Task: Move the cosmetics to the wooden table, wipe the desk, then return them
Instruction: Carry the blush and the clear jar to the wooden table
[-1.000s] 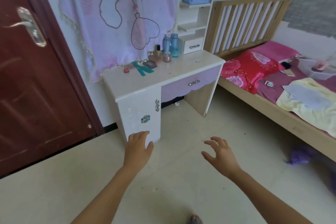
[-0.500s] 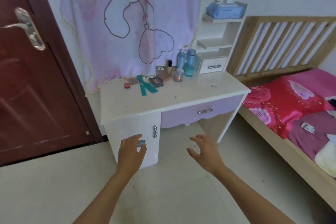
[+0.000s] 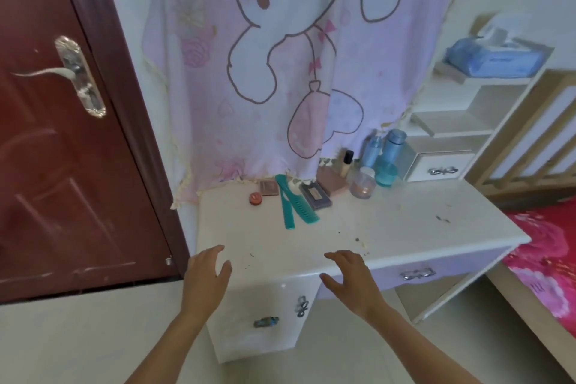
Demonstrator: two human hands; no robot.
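The left hand (image 3: 205, 274) and the right hand (image 3: 349, 277) are low in the middle of the frame, over the front edge of the desk (image 3: 405, 227). Both are loose with fingers spread, and they hold nothing. I think they are held out like that so they are ready to pick things up.

The cosmetics (image 3: 314, 195) are all on the desk, at the back by the wall, in the middle of the frame. From left to right there is a red pot (image 3: 255, 198), a small palette (image 3: 268, 188), 2 combs (image 3: 293, 207), a big palette (image 3: 318, 198), a tube (image 3: 346, 162), a jar (image 3: 363, 185) and 2 blue bottles (image 3: 386, 159). They sit close together, likely so the front of the desk is free to use. The tube and bottles stand up. The flat things lie down.

The front part has dark crumbs (image 3: 357, 239) on it, so it does need a wipe. None of the cosmetics is off the desk yet, so I think the first step has not begun. The wooden table is not in view. I see no wiping cloth. A tissue box (image 3: 495, 59) sits on a shelf at the upper right. A bunny blanket (image 3: 280, 56) hangs behind the desk, and its hem reaches the back edge.
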